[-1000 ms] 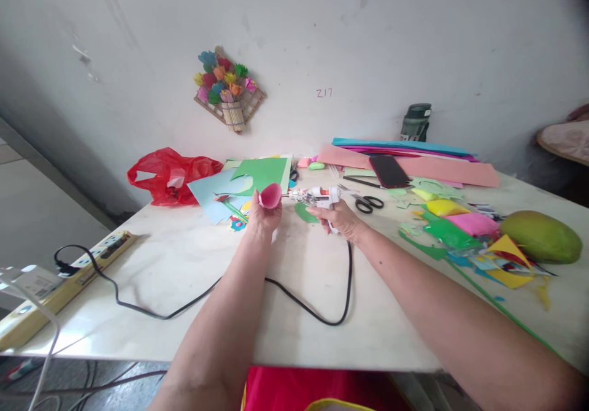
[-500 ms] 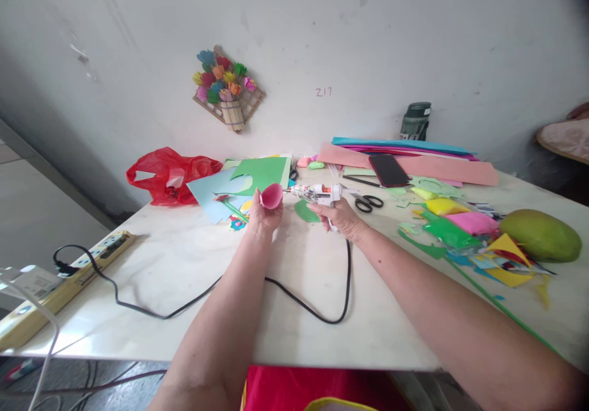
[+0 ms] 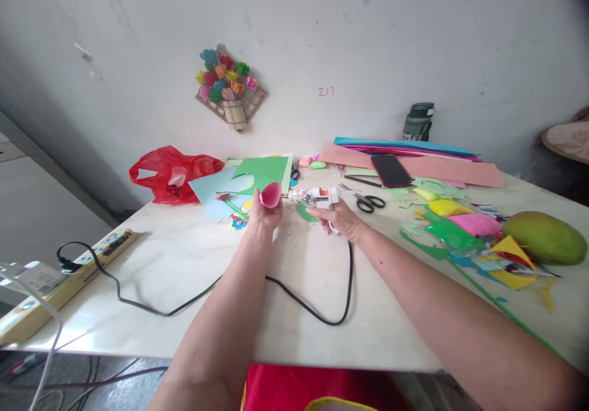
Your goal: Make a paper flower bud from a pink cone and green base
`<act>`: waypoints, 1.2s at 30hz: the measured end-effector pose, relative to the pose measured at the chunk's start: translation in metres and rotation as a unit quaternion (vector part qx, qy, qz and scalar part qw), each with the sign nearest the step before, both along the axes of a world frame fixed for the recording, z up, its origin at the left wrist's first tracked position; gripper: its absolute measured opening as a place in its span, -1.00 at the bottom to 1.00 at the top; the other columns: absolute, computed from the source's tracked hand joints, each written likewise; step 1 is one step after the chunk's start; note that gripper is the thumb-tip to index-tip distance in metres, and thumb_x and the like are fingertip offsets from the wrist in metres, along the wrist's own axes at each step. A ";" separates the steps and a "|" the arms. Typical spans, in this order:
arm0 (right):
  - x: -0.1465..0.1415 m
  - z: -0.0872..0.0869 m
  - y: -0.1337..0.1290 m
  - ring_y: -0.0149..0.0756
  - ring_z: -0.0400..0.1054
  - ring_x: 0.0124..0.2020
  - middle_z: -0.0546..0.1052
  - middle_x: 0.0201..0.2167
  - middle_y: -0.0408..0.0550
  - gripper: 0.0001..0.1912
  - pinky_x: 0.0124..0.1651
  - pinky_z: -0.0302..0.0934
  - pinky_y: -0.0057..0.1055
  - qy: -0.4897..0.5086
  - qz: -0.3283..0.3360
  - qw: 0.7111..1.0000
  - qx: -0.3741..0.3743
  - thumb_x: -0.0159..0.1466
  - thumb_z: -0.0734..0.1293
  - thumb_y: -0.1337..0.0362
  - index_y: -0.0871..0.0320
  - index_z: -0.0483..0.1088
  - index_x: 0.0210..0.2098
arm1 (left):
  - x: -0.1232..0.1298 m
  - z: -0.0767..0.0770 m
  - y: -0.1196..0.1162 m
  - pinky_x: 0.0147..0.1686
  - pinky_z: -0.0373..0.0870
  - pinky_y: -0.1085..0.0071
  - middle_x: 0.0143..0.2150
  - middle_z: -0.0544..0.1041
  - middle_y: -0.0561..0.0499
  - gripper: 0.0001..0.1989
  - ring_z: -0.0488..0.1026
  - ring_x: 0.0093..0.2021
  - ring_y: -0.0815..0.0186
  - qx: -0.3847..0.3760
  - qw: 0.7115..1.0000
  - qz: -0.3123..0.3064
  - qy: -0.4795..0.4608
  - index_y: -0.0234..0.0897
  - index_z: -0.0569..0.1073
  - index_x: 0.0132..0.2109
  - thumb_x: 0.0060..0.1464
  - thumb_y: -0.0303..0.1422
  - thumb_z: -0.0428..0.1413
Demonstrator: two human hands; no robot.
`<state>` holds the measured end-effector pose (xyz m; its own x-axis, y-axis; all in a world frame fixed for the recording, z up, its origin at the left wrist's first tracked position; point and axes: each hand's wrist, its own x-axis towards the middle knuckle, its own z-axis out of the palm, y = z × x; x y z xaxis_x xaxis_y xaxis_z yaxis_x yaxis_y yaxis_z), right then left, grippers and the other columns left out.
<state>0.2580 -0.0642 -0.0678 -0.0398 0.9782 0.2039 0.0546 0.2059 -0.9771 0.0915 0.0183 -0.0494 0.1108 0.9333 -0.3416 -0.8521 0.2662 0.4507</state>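
Observation:
My left hand point(image 3: 267, 216) is closed around a small pink cup-shaped piece point(image 3: 270, 195), its hollow side turned up and toward me. My right hand point(image 3: 339, 219) grips a white hot glue gun point(image 3: 326, 197) by its handle, with the nozzle pointing left. The nozzle tip is at the right edge of the pink piece; I cannot tell whether they touch. Beneath the gun lies a green paper piece point(image 3: 304, 213), partly covered. Black-handled scissors point(image 3: 369, 203) rest just right of the gun.
The gun's black cord point(image 3: 304, 307) loops across the table to a power strip point(image 3: 87, 270). A red plastic bag point(image 3: 175, 175) and coloured paper point(image 3: 262, 173) lie at the back left. On the right are a phone point(image 3: 391, 170), clay packs point(image 3: 473, 224) and a green mango-like fruit point(image 3: 545, 237).
The whole view has shifted slightly. Both hands keep their holds, and the glue gun's nozzle stays beside the pink piece, with the gun a touch lower.

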 end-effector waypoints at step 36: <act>-0.002 0.004 -0.004 -0.50 0.10 -0.81 0.25 -0.80 -0.26 -0.72 -0.75 0.04 -0.52 -0.037 0.015 0.999 0.013 -0.02 0.41 0.13 0.18 0.29 -0.57 | -0.001 -0.003 0.005 -0.61 0.34 0.55 -0.48 0.47 -0.01 -0.75 0.44 -0.53 0.37 0.021 1.000 -0.002 -0.001 -0.33 0.38 -0.18 0.17 -0.25 -0.06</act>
<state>0.2558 -0.0678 -0.0642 -0.0857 0.9707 0.2246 0.1193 0.2338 -0.9649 0.0908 0.0234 -0.0527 0.1153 0.9463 -0.3020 -0.8523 0.2505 0.4593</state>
